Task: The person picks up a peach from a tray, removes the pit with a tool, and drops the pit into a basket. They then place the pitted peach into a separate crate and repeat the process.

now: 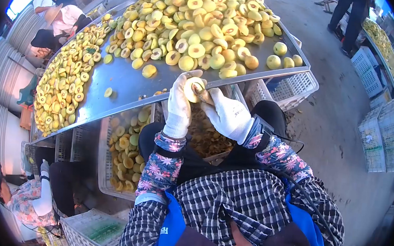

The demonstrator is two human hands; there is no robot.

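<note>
My left hand (179, 105), in a white glove, holds a halved yellow-green fruit (192, 90) with its cut face and dark centre showing. My right hand (229, 114), also gloved, is closed at the fruit's right side; a small brownish thing shows at its fingertips, too small to name. Both hands are just past the near edge of a metal table (130, 87) heaped with halved fruit (196, 51). Below my hands, between my knees, lie brown pieces (207, 135). A white crate (103, 161) of halved fruit stands to their left.
Whole fruits (273, 62) lie at the table's right end, above a white crate (298, 89). Co-workers sit at the upper left and lower left; another person (349, 19) stands at the upper right. Stacked crates (390, 135) stand at the right.
</note>
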